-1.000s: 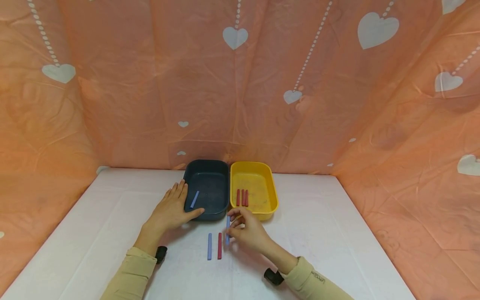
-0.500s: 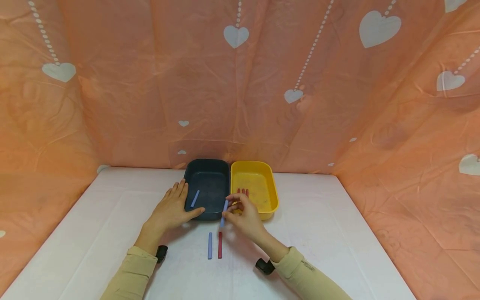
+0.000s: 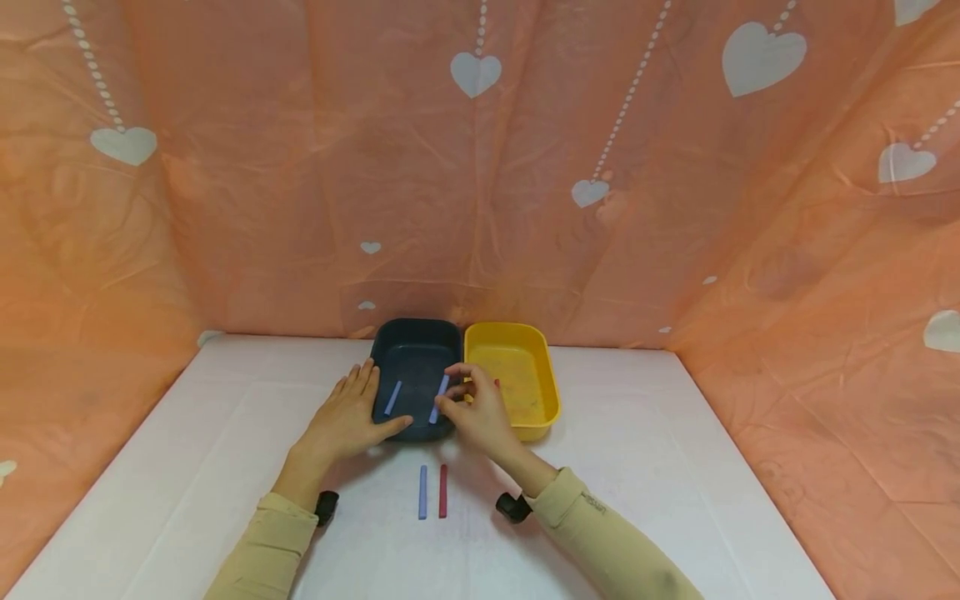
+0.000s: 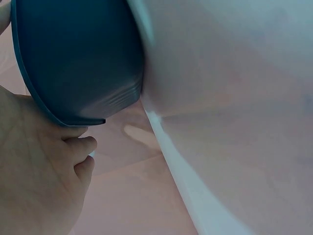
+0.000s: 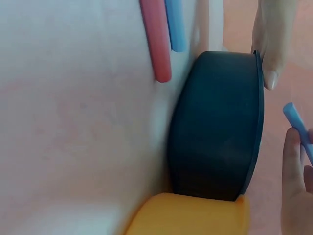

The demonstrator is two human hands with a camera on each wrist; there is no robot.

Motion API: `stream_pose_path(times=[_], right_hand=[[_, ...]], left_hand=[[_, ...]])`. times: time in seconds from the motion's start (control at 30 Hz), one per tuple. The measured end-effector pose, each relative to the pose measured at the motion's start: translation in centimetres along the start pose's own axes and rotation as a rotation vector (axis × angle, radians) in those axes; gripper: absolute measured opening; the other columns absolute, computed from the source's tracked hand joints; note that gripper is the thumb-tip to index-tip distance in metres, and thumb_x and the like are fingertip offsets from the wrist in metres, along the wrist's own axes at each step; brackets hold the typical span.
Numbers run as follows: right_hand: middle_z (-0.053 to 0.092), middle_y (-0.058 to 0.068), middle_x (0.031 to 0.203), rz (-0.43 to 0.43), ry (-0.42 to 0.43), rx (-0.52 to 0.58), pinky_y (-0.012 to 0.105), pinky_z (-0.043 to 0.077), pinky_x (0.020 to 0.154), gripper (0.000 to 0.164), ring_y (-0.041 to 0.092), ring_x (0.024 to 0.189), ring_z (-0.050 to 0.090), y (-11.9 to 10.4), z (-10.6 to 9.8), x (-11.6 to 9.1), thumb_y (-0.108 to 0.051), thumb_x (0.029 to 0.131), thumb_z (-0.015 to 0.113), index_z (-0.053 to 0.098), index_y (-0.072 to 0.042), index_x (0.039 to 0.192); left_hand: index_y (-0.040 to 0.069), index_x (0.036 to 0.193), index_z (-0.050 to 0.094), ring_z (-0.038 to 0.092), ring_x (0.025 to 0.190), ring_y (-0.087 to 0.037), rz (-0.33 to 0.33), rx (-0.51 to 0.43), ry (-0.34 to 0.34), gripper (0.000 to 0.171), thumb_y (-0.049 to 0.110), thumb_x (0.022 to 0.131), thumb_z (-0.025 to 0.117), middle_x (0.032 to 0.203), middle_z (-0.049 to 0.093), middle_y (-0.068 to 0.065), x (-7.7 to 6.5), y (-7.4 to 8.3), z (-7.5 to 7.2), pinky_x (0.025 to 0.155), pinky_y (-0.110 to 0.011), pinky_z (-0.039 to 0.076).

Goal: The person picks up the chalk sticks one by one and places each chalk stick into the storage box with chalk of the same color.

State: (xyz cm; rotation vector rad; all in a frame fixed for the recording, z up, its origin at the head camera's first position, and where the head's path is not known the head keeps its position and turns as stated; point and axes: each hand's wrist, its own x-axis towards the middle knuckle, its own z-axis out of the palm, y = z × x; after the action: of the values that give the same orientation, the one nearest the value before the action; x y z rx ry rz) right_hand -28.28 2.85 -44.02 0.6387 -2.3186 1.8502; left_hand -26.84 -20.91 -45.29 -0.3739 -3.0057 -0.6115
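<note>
In the head view my right hand (image 3: pixel 480 410) pinches a blue chalk stick (image 3: pixel 439 398) between thumb and fingers, over the right part of the dark blue tray (image 3: pixel 417 331). The right wrist view shows that chalk's end (image 5: pixel 292 113) sticking out past the fingertips, above the tray's rim. My left hand (image 3: pixel 347 418) rests on the tray's left side, fingers extended along the wall and thumb over the near rim. A second blue chalk stick (image 3: pixel 393 398) lies inside the dark tray, near its left wall.
A yellow tray (image 3: pixel 557 392) stands against the dark one on the right, its red chalk (image 3: pixel 497 382) mostly hidden behind my right hand. One blue chalk (image 3: pixel 423 492) and one red chalk (image 3: pixel 443 492) lie on the white table in front. An orange curtain (image 3: pixel 420 208) hangs behind.
My right hand has carried the blue chalk from the table in front, forward and left, to over the dark tray. The left hand keeps its place on the tray.
</note>
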Motion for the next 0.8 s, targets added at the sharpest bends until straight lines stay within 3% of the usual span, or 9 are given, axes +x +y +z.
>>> stream_pose_path(times=[0.23, 0.47, 0.8], right_hand=[[0.067, 0.019, 0.108, -0.038, -0.020, 0.006, 0.021, 0.059, 0.068, 0.039, 0.024, 0.082, 0.072, 0.2, 0.9, 1.6, 0.007, 0.087, 0.078, 0.060, 0.005, 0.122], [0.066, 0.018, 0.116, 0.019, -0.070, -0.014, 0.024, 0.061, 0.069, 0.032, 0.025, 0.082, 0.074, 0.5, 1.8, 2.8, 0.004, 0.091, 0.075, 0.061, 0.002, 0.120], [0.067, 0.014, 0.107, 0.085, -0.108, -0.084, 0.026, 0.061, 0.067, 0.027, 0.021, 0.076, 0.074, 0.9, 3.4, 4.8, -0.001, 0.094, 0.074, 0.063, 0.000, 0.118]], left_hand=[[-0.016, 0.158, 0.021, 0.015, 0.155, -0.050, 0.005, 0.007, 0.010, 0.117, 0.073, 0.092, 0.060, 0.169, 0.014, -0.032, 0.1, -0.1, 0.1, 0.126, -0.062, 0.015], [-0.016, 0.157, 0.022, 0.018, 0.155, -0.051, 0.009, 0.002, 0.022, 0.115, 0.071, 0.093, 0.061, 0.168, 0.016, -0.032, 0.0, -0.1, 0.0, 0.125, -0.062, 0.017], [-0.015, 0.159, 0.019, 0.015, 0.155, -0.050, 0.003, -0.007, 0.001, 0.115, 0.071, 0.093, 0.059, 0.169, 0.014, -0.031, 0.0, 0.1, -0.1, 0.126, -0.062, 0.015]])
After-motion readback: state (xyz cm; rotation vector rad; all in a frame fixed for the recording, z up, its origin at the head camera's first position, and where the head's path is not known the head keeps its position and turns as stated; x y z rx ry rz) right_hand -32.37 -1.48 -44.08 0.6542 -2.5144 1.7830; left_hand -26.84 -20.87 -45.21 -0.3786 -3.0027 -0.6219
